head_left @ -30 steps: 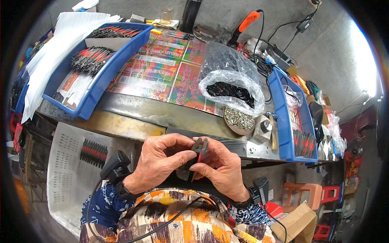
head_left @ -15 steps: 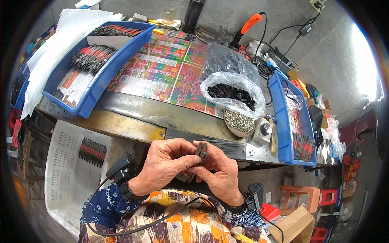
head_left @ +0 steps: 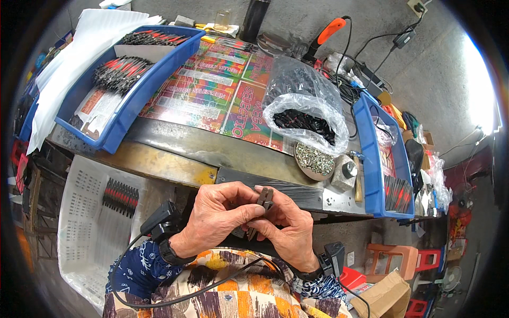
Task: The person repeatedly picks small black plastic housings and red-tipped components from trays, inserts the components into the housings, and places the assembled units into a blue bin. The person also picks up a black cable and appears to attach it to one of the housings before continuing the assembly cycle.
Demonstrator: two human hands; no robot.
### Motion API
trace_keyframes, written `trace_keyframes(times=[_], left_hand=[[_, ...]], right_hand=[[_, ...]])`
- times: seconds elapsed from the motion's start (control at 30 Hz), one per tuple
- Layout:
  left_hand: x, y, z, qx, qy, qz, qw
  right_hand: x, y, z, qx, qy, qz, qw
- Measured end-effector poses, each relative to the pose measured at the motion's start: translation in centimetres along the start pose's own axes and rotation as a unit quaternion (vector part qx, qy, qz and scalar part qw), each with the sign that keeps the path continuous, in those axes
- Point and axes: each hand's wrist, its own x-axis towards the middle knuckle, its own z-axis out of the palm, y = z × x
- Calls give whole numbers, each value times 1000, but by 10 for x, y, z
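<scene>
In front of my body, just off the bench's near edge, both my hands pinch a small, dark, narrow piece (head_left: 265, 196). It looks like flat parts lying one against another, but fingers cover much of it. My left hand (head_left: 220, 209) grips its left side between thumb and forefinger. From the other side my right hand (head_left: 289, 225) closes on the same piece, its thumb lower down. A thin end sticks out below my fingers. Beyond my hands on the bench sit a round dish of small shiny metal pins (head_left: 314, 160) and an opened clear bag (head_left: 297, 79) of black parts.
A blue bin (head_left: 127, 119) of black-and-red pieces stands left on the bench, another blue bin (head_left: 371, 159) at right. Below left is a white basket (head_left: 79, 228) with a row of similar pieces (head_left: 121, 197). A metal block (head_left: 343, 180) and an orange-handled tool (head_left: 330, 31) are further right.
The dark piece has tilted slightly in my fingers. Both hands keep nearly the same place and grip.
</scene>
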Motion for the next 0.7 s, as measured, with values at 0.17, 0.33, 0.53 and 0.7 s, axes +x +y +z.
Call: trace_keyframes(times=[0.17, 0.33, 0.53, 0.7], left_hand=[[1, -2, 0, -3, -1, -2, 1000], [2, -5, -2, -21, -4, -24, 999], [4, -7, -1, -44, -9, -30, 999], [6, -5, -3, -34, -13, -25, 999]], right_hand=[[0, 0, 0, -3, 0, 2, 1000], [0, 0, -2, -2, -13, 21, 1000], [0, 2, -2, 16, -17, 35, 999], [3, 2, -3, 30, -14, 42, 999]])
